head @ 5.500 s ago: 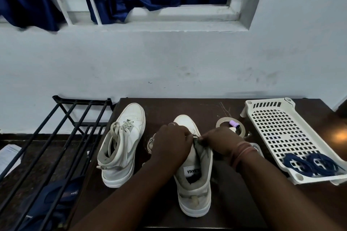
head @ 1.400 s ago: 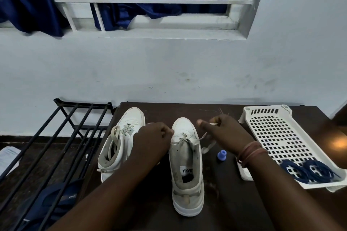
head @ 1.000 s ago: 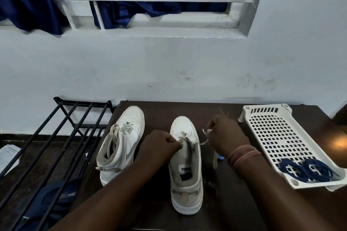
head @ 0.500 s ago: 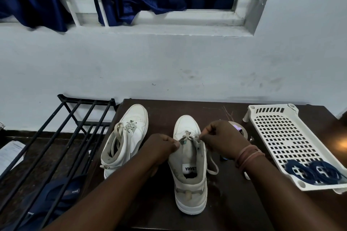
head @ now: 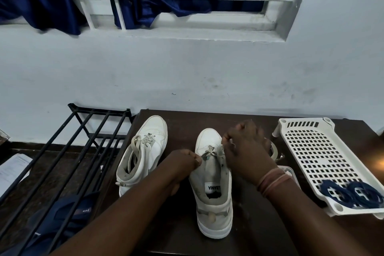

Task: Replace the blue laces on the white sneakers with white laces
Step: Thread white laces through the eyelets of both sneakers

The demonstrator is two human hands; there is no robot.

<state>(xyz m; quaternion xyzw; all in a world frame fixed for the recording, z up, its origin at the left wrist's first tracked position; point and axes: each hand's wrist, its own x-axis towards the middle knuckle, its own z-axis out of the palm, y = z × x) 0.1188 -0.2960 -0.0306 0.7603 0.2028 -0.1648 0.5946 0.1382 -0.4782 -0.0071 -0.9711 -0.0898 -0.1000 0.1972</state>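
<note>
The right white high-top sneaker stands upright on the dark brown wooden counter, toe pointing away from the person, heel nearest the camera. A white flat lace crosses its lowest eyelets near the toe.

Left hand: fingers curled, thumb and forefinger closed in a pinch grip at the left edge of the sneaker's eyelet row. It appears to hold the lace end there; the lace inside the pinch is hidden.

Right hand: fingers curled in a closed grip at the right edge of the same eyelet row, just across the tongue from the left grip. A short length of white lace shows at its fingertips. A band of reddish threads circles the wrist.

Left of the left grip, a second white high-top sneaker stands on the counter, already carrying white laces, apart from the first.

Right of the right grip, a white perforated plastic tray rests on the counter. Two coiled dark blue laces lie in its near end, well apart from both sneakers. Between the right grip and the tray, a roll of clear tape shows partly behind the hand.

Left of the counter stands a black metal bar rack, with a dark blue fabric item beneath its bars
</note>
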